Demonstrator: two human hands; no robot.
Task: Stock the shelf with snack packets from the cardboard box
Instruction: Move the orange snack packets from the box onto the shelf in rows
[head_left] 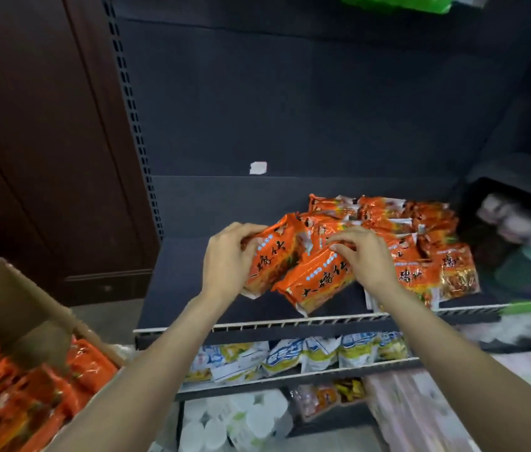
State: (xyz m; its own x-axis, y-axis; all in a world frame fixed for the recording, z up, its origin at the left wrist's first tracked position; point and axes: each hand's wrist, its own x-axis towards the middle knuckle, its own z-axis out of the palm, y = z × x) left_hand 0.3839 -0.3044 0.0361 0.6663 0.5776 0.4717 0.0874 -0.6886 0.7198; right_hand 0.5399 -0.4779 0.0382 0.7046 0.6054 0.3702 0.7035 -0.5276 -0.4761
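Two orange snack packets lie tilted over the dark shelf [192, 288] at mid-frame. My left hand [225, 259] grips the left packet [273, 256] at its upper left edge. My right hand [362, 256] pinches the top of the right packet [319, 282] with curled fingers. A heap of the same orange packets [420, 236] lies on the right half of the shelf, against the back. The open cardboard box [12, 305] sits at the lower left, with several more orange packets [12, 402] inside it.
A white wire rail [257, 325] runs along the shelf's front edge. The shelf below holds white-and-yellow packets [290, 353]; white cups [241, 419] stand lower still. A dark bin [512, 190] with goods stands at the right. A brown wooden panel [29, 125] fills the left.
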